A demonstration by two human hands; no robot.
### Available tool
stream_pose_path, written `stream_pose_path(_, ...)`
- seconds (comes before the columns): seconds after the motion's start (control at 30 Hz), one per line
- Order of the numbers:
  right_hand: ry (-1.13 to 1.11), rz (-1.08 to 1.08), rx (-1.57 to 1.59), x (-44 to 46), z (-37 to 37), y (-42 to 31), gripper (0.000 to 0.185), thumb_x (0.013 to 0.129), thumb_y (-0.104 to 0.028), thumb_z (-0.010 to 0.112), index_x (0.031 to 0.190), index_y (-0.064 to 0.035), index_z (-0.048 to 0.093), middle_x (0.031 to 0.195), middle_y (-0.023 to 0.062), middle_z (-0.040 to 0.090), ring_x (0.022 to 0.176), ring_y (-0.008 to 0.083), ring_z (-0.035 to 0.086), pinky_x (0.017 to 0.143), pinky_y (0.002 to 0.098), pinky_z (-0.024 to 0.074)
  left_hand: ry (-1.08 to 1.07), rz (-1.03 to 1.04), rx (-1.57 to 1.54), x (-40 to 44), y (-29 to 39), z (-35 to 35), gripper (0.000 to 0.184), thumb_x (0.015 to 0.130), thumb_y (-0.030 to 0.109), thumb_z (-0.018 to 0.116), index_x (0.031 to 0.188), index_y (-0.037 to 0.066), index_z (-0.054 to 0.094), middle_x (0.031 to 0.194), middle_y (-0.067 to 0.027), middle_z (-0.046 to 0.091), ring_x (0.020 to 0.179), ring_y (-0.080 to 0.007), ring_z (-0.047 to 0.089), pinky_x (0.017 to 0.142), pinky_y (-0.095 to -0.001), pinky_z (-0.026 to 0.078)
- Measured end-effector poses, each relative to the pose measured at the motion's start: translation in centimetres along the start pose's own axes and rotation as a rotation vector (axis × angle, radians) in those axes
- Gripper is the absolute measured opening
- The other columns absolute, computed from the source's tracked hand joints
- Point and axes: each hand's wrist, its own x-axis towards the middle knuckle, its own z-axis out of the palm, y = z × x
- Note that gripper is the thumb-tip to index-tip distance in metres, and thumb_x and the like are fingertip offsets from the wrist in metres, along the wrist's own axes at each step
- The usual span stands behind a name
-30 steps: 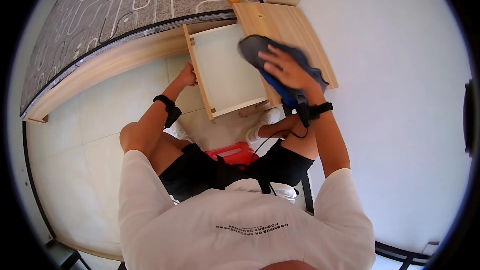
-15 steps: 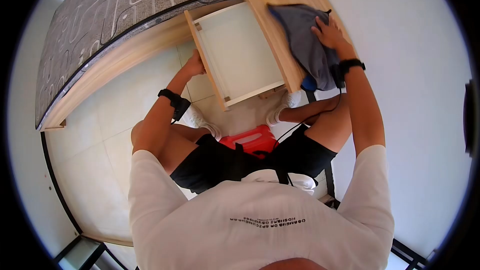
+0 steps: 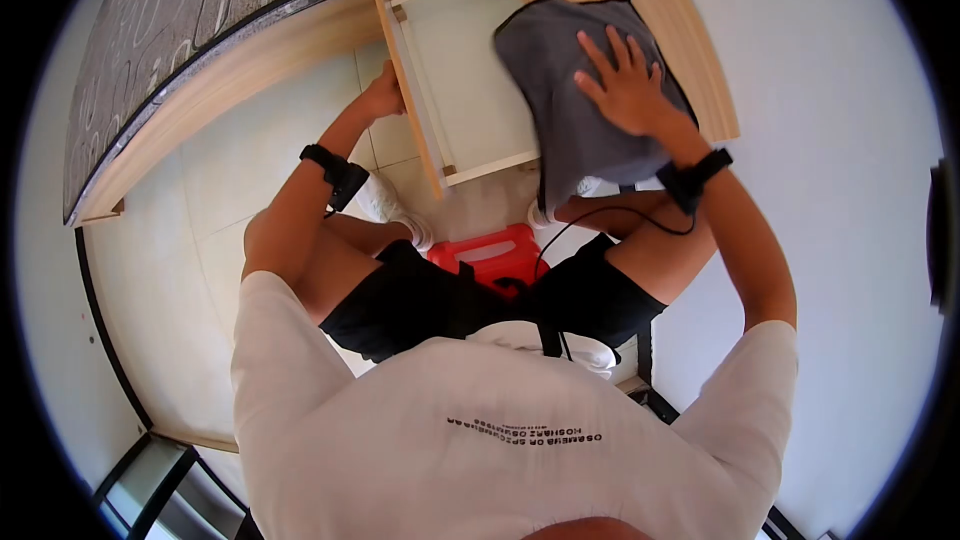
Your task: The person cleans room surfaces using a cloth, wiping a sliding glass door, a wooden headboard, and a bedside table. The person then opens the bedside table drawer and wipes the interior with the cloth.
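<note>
My left hand [image 3: 383, 94] is at the outer face of the pulled-out drawer [image 3: 425, 130], its fingers curled against the wooden front and the fingertips partly hidden. Inside, the drawer has a white bottom and pale sides. A dark grey cloth [image 3: 570, 115] with black edging lies over the wooden cabinet top [image 3: 690, 60] and hangs across the drawer's right part. My right hand [image 3: 622, 85] rests flat on this cloth, fingers spread apart. Both wrists wear black straps with a small box, and a cable runs from the right one.
A bed with a patterned grey mattress [image 3: 190, 40] and wooden side rail [image 3: 230, 90] stretches along the left. Between my feet on the tiled floor sits a red plastic object [image 3: 490, 252]. A white wall [image 3: 820, 140] rises on the right.
My right hand has moved left with the cloth, which now spreads wider and covers part of the drawer opening. My left hand stays at the drawer front.
</note>
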Motion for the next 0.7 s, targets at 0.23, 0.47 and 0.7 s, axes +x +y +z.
stream_pose_path(0.23, 0.109, 0.112, 0.117, 7.5, 1.3, 0.5, 0.061, 0.101, -0.041, 0.040, 0.152, -0.0114, 0.026, 0.145, 0.0336, 0.034, 0.115, 0.0539, 0.052, 0.096, 0.0543, 0.0468, -0.045, -0.037, 0.014, 1.7, -2.2, -0.4, 0.051, 0.092, 0.015, 0.056, 0.127, 0.001, 0.022, 0.085, -0.0099, 0.059, 0.067, -0.0151, 0.059, 0.058, -0.0314, 0.053)
stream_pose_path(0.47, 0.082, -0.252, 0.124, 12.2, -1.6, -4.1, 0.045, 0.084, -0.004, 0.054, 0.129, -0.0016, 0.051, 0.109, 0.0298, 0.063, 0.105, 0.0465, 0.059, 0.092, 0.0507, 0.0481, 0.029, -0.182, -0.073, 0.9, -1.4, -0.1, 0.051, 0.093, 0.014, 0.055, 0.126, 0.003, 0.016, 0.087, -0.0105, 0.059, 0.075, -0.0163, 0.060, 0.067, -0.0315, 0.054)
stream_pose_path(0.7, -0.208, 0.033, 0.772, 13.4, 0.1, -17.5, 0.041, 0.087, 0.000, 0.051, 0.128, -0.0015, 0.048, 0.110, 0.0291, 0.063, 0.078, 0.0383, 0.070, 0.058, 0.0422, 0.0606, 0.066, -0.339, -0.231, -0.2, 0.1, 0.6, 0.053, 0.096, 0.018, 0.050, 0.136, 0.008, 0.017, 0.101, -0.0136, 0.062, 0.089, -0.0189, 0.063, 0.085, -0.0383, 0.051)
